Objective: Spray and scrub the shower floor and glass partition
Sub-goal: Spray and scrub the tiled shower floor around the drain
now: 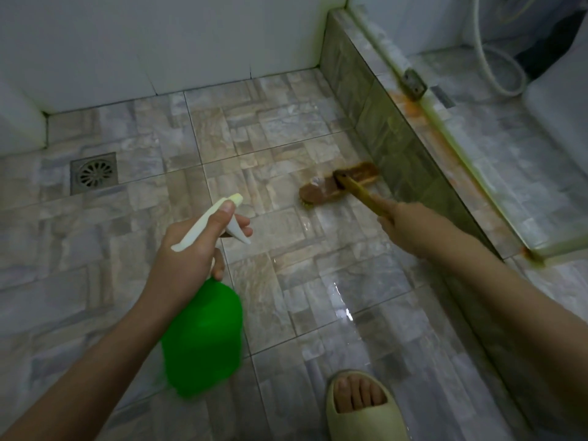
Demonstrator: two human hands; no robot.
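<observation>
My left hand (194,246) grips the neck of a green spray bottle (203,338) with a cream trigger head, a finger on the trigger, nozzle aimed at the tiled shower floor (133,198). My right hand (410,227) holds the wooden handle of a brown scrub brush (337,183). The brush head rests on the wet floor close to the tiled kerb (375,122). The glass partition (477,160) rises from the kerb on the right; I see the floor beyond through it.
A square metal drain (93,172) sits at the left of the floor. White walls close the back and left. My foot in a cream slipper (362,405) stands at the bottom. A metal bracket (413,82) and rust stains mark the kerb top. A white hose (496,58) lies beyond the glass.
</observation>
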